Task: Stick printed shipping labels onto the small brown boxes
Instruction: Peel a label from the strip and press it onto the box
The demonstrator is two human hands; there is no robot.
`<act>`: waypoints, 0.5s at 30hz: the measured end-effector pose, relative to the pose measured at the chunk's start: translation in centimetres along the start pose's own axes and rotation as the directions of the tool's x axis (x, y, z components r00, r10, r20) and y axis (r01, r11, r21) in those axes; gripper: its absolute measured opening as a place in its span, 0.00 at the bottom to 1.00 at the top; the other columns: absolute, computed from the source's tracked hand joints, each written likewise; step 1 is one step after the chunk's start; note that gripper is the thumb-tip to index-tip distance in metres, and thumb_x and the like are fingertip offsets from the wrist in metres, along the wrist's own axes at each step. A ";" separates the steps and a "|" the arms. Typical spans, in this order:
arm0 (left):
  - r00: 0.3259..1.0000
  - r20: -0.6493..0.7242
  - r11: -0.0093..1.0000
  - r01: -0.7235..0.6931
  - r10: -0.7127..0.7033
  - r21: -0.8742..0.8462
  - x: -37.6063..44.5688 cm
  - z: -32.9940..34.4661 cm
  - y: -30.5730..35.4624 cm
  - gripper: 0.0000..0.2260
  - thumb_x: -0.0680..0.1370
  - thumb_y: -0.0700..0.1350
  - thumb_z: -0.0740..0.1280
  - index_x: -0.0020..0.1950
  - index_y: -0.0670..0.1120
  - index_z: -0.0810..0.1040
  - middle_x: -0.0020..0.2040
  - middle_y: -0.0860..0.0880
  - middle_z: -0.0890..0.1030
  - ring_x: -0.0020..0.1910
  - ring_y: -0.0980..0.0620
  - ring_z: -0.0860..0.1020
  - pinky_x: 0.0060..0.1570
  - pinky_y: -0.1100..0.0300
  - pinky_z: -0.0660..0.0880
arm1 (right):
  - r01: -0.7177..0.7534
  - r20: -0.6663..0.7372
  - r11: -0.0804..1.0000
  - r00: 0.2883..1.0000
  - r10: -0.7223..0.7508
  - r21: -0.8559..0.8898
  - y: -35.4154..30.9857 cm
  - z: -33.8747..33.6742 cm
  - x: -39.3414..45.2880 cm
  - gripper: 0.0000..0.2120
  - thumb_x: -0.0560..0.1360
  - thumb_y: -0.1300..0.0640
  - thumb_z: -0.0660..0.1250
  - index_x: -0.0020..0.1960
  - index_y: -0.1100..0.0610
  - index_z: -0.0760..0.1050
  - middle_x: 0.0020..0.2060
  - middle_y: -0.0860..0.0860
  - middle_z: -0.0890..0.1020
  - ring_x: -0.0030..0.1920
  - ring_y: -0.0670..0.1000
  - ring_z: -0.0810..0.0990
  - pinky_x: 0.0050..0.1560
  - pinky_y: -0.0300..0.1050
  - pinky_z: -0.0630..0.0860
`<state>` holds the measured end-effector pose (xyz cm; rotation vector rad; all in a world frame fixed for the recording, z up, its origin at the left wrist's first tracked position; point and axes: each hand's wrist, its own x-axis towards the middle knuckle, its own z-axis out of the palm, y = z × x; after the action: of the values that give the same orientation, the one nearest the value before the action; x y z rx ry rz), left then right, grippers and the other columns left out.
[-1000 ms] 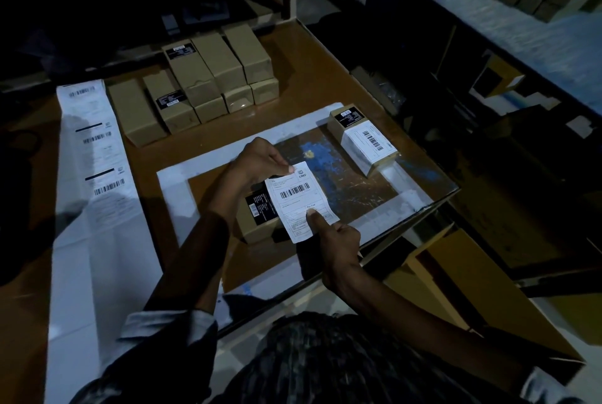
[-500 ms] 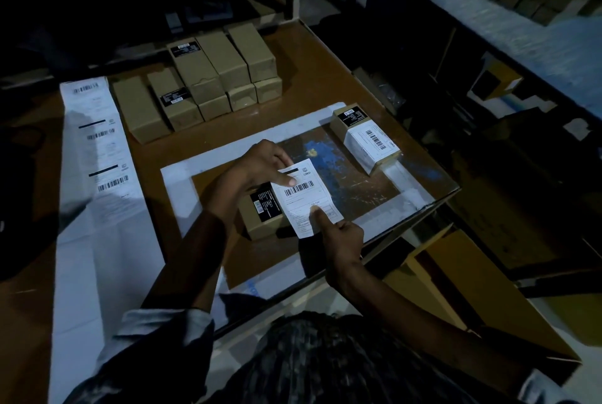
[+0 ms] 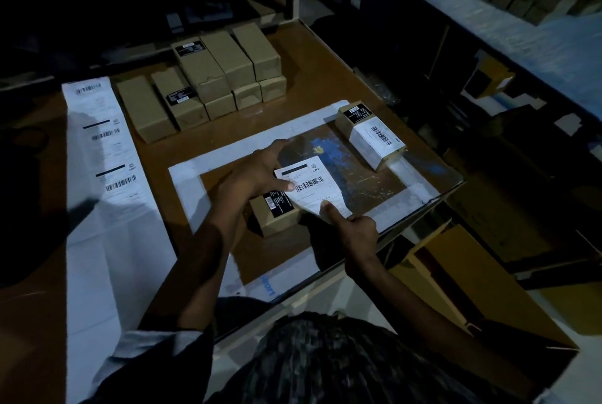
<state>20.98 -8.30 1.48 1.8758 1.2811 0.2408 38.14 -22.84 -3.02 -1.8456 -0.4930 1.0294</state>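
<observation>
Standing over the brown wooden worktop (image 3: 325,84), the person lays a white printed shipping label (image 3: 311,187) across the small brown cardboard box (image 3: 273,219) near the front edge. The left hand (image 3: 257,175) presses it with straight, spread fingers; the right hand (image 3: 355,231) pins the near corner, thumb out, other fingers curled. The far half overhangs unsupported, so it may crease or stick crooked. Dim light blurs the print, and the box's right side is hidden.
</observation>
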 end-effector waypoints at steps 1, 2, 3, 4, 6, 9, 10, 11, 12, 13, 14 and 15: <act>0.999 -0.044 1.000 -0.007 0.007 0.001 -0.4 0.4 -0.3 0.41 0.69 0.44 0.80 0.75 0.55 0.62 0.54 0.49 0.82 0.54 0.47 0.81 0.54 0.48 0.80 | 0.007 -0.009 0.999 1.000 -0.008 -0.039 0.0 0.0 0.1 0.16 0.68 0.41 0.79 0.39 0.53 0.80 0.36 0.47 0.84 0.39 0.49 0.85 0.41 0.46 0.81; 0.996 -0.083 1.000 -0.020 0.019 -0.005 -0.8 0.8 -0.4 0.39 0.69 0.45 0.80 0.73 0.55 0.63 0.53 0.50 0.81 0.54 0.47 0.81 0.53 0.46 0.80 | 0.011 -0.012 0.997 1.000 -0.012 -0.072 -0.1 -0.1 0.2 0.17 0.68 0.39 0.77 0.37 0.53 0.80 0.35 0.47 0.83 0.38 0.49 0.84 0.38 0.45 0.80; 0.992 -0.118 0.999 -0.032 0.032 -0.002 -1.1 1.2 -0.6 0.36 0.69 0.46 0.80 0.71 0.56 0.64 0.53 0.51 0.79 0.54 0.46 0.80 0.52 0.45 0.80 | 0.016 -0.014 0.995 1.000 -0.018 -0.103 0.0 -0.2 0.2 0.20 0.68 0.37 0.76 0.35 0.53 0.78 0.32 0.47 0.81 0.35 0.49 0.82 0.34 0.43 0.76; 0.987 -0.150 0.998 -0.058 0.058 0.004 -1.3 1.5 -0.9 0.33 0.69 0.46 0.79 0.68 0.58 0.65 0.53 0.52 0.78 0.55 0.47 0.79 0.52 0.45 0.80 | 0.024 -0.018 0.992 0.999 -0.026 -0.128 0.0 -0.3 0.1 0.22 0.69 0.36 0.74 0.33 0.53 0.76 0.29 0.47 0.79 0.33 0.48 0.80 0.32 0.41 0.72; 0.973 -0.206 0.994 -0.094 0.103 0.052 -1.7 2.0 -1.3 0.27 0.70 0.47 0.78 0.62 0.59 0.68 0.55 0.54 0.75 0.58 0.48 0.77 0.53 0.44 0.79 | 0.044 -0.018 0.988 0.999 -0.047 -0.150 -0.1 -0.5 -0.1 0.25 0.71 0.35 0.72 0.30 0.55 0.74 0.26 0.48 0.76 0.29 0.49 0.75 0.32 0.41 0.68; 0.951 -0.253 0.979 -0.146 0.178 0.143 -2.1 2.5 -1.5 0.19 0.71 0.48 0.77 0.54 0.59 0.71 0.57 0.54 0.75 0.57 0.49 0.76 0.53 0.45 0.77 | 0.088 -0.001 0.982 0.996 -0.090 -0.167 -0.5 -1.0 -0.1 0.24 0.72 0.34 0.71 0.36 0.56 0.81 0.33 0.50 0.84 0.35 0.51 0.83 0.39 0.47 0.80; 0.947 -0.261 0.975 -0.151 0.190 0.160 -2.2 2.6 -1.5 0.16 0.71 0.48 0.77 0.52 0.58 0.73 0.57 0.53 0.75 0.56 0.49 0.76 0.53 0.45 0.77 | 0.095 0.007 0.979 0.995 -0.096 -0.182 -0.6 -1.4 0.0 0.24 0.73 0.35 0.70 0.39 0.56 0.83 0.36 0.51 0.86 0.36 0.51 0.85 0.42 0.49 0.83; 0.946 -0.265 0.975 -0.146 0.187 0.167 -2.4 2.6 -1.5 0.14 0.72 0.47 0.76 0.51 0.57 0.74 0.56 0.53 0.75 0.56 0.49 0.75 0.53 0.45 0.77 | 0.115 0.007 0.969 0.993 -0.117 -0.218 -0.8 -2.0 0.0 0.24 0.74 0.35 0.68 0.39 0.57 0.83 0.36 0.52 0.86 0.35 0.51 0.85 0.43 0.50 0.84; 0.946 -0.269 0.976 -0.142 0.184 0.167 -2.6 2.7 -1.5 0.13 0.72 0.46 0.76 0.50 0.55 0.75 0.56 0.53 0.75 0.56 0.49 0.75 0.54 0.44 0.77 | 0.153 -0.006 0.948 0.987 -0.161 -0.281 -1.1 -2.6 0.1 0.25 0.76 0.35 0.66 0.39 0.57 0.83 0.36 0.53 0.86 0.34 0.51 0.85 0.42 0.49 0.84; 0.945 -0.273 0.976 -0.138 0.180 0.168 -2.8 2.7 -1.5 0.12 0.72 0.46 0.76 0.50 0.55 0.76 0.57 0.52 0.75 0.57 0.49 0.75 0.55 0.44 0.77 | 0.211 -0.036 0.905 0.970 -0.241 -0.368 -1.3 -3.1 0.3 0.26 0.77 0.34 0.64 0.43 0.57 0.83 0.37 0.53 0.86 0.35 0.51 0.85 0.43 0.48 0.83; 0.943 -0.280 0.975 -0.132 0.178 0.177 -3.0 2.7 -1.6 0.12 0.72 0.46 0.77 0.50 0.55 0.76 0.59 0.52 0.76 0.58 0.48 0.75 0.56 0.43 0.76 | 0.278 -0.061 0.844 0.938 -0.342 -0.458 -1.7 -3.5 0.5 0.25 0.78 0.34 0.63 0.51 0.56 0.82 0.40 0.53 0.86 0.39 0.52 0.85 0.45 0.48 0.82; 0.943 -0.286 0.975 -0.122 0.173 0.187 -3.2 2.7 -1.6 0.13 0.71 0.47 0.77 0.50 0.56 0.76 0.61 0.51 0.75 0.60 0.48 0.75 0.57 0.41 0.75 | 0.358 -0.056 0.782 0.894 -0.445 -0.510 -2.2 -3.5 0.6 0.24 0.78 0.35 0.63 0.58 0.55 0.80 0.45 0.52 0.86 0.43 0.53 0.85 0.47 0.48 0.81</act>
<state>19.94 -12.18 -0.54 2.1441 1.3975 0.5308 41.51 -23.27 -0.64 -2.1114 -1.0695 0.4614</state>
